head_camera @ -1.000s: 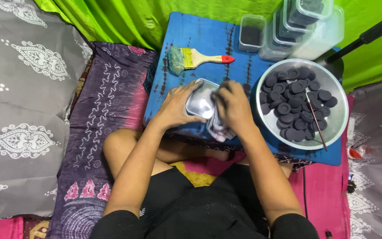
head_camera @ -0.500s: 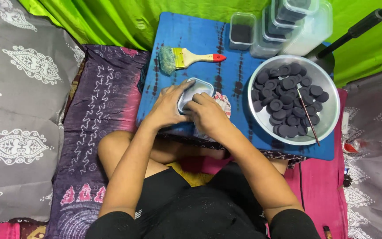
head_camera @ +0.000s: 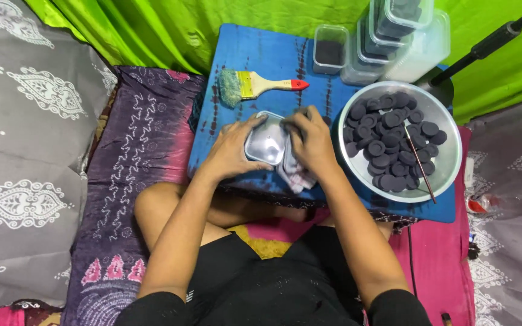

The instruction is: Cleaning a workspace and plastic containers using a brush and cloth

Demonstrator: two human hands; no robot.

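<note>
A small clear plastic container [head_camera: 266,142] sits on the blue cloth-covered board [head_camera: 261,54], gripped on its left side by my left hand [head_camera: 232,150]. My right hand [head_camera: 313,142] presses a light cloth [head_camera: 295,174] against the container's right side. Just to the right stands a round metal bowl [head_camera: 448,164] filled with several dark round discs [head_camera: 388,145], with a thin stick [head_camera: 419,164] lying across them.
A paintbrush [head_camera: 255,86] with a yellow handle and red tip lies on the board behind my hands. Stacked clear containers [head_camera: 388,36] and a single small one [head_camera: 330,49] stand at the back right. A black rod [head_camera: 490,41] crosses the top right. Patterned fabrics surround the board.
My hands have turned the container so its side faces up, and the cloth has shifted under my right hand. The view has drifted slightly.
</note>
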